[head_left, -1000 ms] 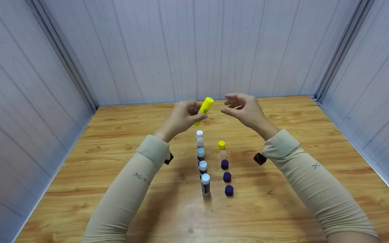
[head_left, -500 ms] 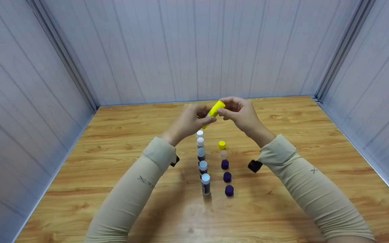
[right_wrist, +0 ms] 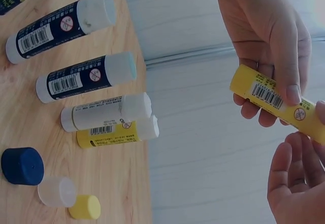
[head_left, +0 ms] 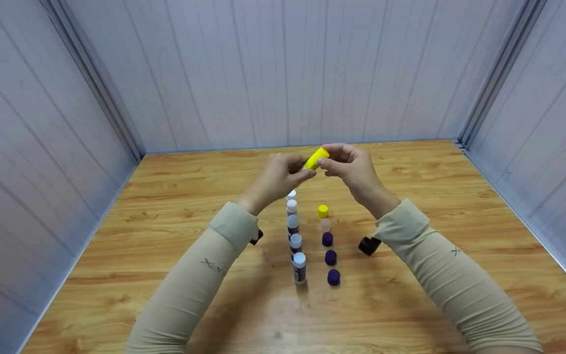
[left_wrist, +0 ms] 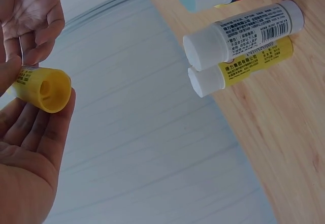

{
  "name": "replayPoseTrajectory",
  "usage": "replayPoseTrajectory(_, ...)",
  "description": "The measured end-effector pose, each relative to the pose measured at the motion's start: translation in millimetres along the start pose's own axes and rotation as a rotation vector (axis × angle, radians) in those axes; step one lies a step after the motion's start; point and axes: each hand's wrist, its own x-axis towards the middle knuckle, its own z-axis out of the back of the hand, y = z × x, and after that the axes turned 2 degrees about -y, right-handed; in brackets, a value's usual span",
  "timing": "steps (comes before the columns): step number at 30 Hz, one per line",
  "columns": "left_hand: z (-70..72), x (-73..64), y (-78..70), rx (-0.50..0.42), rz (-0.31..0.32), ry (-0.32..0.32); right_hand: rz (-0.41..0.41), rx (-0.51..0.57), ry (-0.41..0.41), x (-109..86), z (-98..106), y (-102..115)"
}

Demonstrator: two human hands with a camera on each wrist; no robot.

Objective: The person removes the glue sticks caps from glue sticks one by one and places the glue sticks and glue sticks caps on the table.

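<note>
A yellow glue stick point(head_left: 317, 158) is held tilted above the far part of the table, between both hands. My left hand point(head_left: 283, 172) grips its lower body. The right hand point(head_left: 354, 169) pinches the upper end between thumb and fingers. In the left wrist view the hollow base of the glue stick point(left_wrist: 48, 89) faces the camera. A barcode shows on its label in the right wrist view. Below the hands, several uncapped glue sticks point(head_left: 299, 270) stand upright in a row, with blue, white and yellow bodies.
Right of that row stands a line of caps: a yellow cap point(head_left: 323, 212), a translucent cap point(head_left: 325, 225) and dark blue caps point(head_left: 333, 277). The wooden table point(head_left: 165, 211) is enclosed by pale panelled walls point(head_left: 283, 73).
The left hand has brought the yellow glue stick rightward, and the right hand has moved in and taken hold of its upper end. In the last half second both hands moved little.
</note>
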Motion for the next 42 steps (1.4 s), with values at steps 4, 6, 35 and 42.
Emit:
replayPoseTrajectory(4,0.1,-0.9,-0.5,0.017,-0.020,-0.021,-0.002,0.017,-0.022,-1.4,-3,0)
replayPoseTrajectory(6,0.5,-1.4,-1.2,0.026,-0.026,-0.030,-0.004,0.022,-0.029,-2.6,-5,1)
replayPoseTrajectory(35,22.1,-17.0,17.2,0.092,0.103,-0.013,0.033,0.032,-0.042,7.2,32,-6)
replayPoseTrajectory(42,21.7,-16.8,21.1,0.082,0.100,-0.043,0.042,-0.151,-0.032,12.8,31,-15)
